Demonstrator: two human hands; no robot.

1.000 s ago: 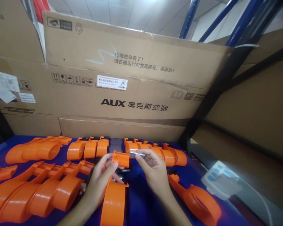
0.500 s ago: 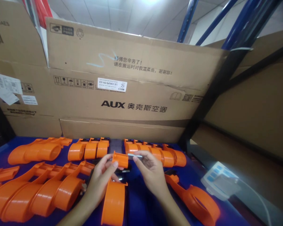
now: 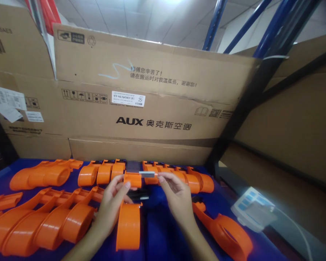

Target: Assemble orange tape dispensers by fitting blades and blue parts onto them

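Observation:
My left hand [image 3: 115,197] grips an orange plastic tape dispenser body [image 3: 128,228] between thumb and fingers. Its wide ring hangs below the hand, and its narrow head end points up; the stretch between is hidden by my fingers. With fingertips and thumb, my right hand [image 3: 176,194] pinches one end of a small grey toothed blade [image 3: 147,174]. The blade's far end overlaps the upper edge of the dispenser head; I cannot tell whether they touch. Behind the hands lie dark black pieces [image 3: 138,195] with a shiny edge.
Several orange dispenser bodies [image 3: 50,221] lie in rows at left. More with black parts [image 3: 88,175] stand along the back, and another [image 3: 228,232] lies at right. A white-and-blue device [image 3: 252,208] with a cable sits right. Cardboard [image 3: 92,127] walls the back of the blue surface [image 3: 163,232].
The dispenser body has moved slightly left and up. My right hand has drawn the blade out to the right and up, so more of its toothed edge shows.

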